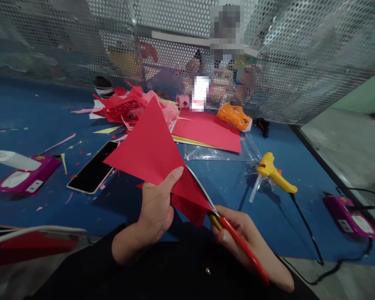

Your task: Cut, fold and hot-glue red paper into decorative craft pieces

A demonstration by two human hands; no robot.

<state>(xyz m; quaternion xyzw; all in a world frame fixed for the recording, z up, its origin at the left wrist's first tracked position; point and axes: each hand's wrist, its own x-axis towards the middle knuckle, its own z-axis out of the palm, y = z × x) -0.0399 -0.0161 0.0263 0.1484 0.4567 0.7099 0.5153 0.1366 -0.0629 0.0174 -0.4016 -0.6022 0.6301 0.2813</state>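
My left hand (156, 206) pinches a folded red paper triangle (150, 148), thumb on top, and holds it up over the blue table (34, 116). My right hand (253, 246) grips red-and-yellow scissors (234, 237). Their blades (201, 189) run along the triangle's lower right edge, closed against the paper.
A black phone (93, 168) lies left of the triangle. Red paper scraps (125, 104) and red sheets (209, 129) sit behind. A yellow glue gun (273, 171) with black cord lies right. Purple boxes (26, 177) (351, 214) flank the table. A perforated metal screen (300, 50) stands behind.
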